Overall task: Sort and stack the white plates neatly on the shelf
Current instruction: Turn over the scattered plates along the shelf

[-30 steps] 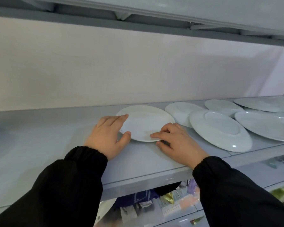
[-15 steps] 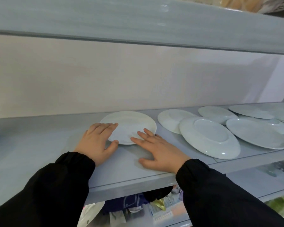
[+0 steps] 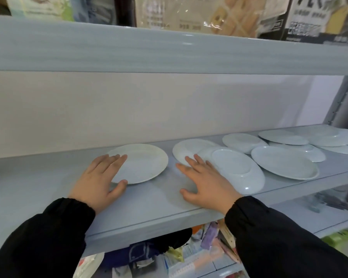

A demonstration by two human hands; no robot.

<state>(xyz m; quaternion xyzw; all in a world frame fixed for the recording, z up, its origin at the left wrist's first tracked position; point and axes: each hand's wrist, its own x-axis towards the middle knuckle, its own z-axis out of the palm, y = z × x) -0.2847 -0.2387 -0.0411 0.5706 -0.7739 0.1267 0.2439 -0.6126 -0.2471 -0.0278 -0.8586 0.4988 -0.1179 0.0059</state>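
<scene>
White plates (image 3: pixel 285 162) lie loose, overlapping, at centre right; lone plate (image 3: pixel 145 163) at centre, flat left hand (image 3: pixel 97 181) touching its rim; right hand (image 3: pixel 205 181) splayed flat on shelf (image 3: pixel 38 183); stacking seems barely begun.

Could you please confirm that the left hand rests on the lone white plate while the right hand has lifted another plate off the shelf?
Not quite. The head view shows the left hand resting on the lone white plate, but the right hand has lifted nothing: it lies flat and open on the shelf, beside the overlapping plates.
</scene>
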